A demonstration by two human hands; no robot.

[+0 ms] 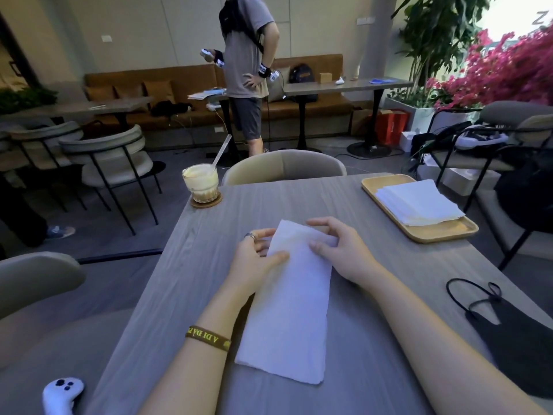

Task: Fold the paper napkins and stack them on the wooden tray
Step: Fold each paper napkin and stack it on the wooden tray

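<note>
A white paper napkin (288, 310), folded into a long strip, lies on the grey table (389, 295) running away from me. My left hand (254, 259) holds its far left edge, thumb on top and fingers tucked under. My right hand (338, 250) pinches the far right corner, thumb on the paper and fingers curled over the far edge. At the far right stands the wooden tray (443, 233) with a stack of white napkins (419, 203) on it.
A glass of creamy drink with a straw (201, 182) stands on a coaster at the table's far left corner. A black face mask (517, 330) lies near right. A white controller (61, 395) rests at lower left. Chairs surround the table; a person stands beyond.
</note>
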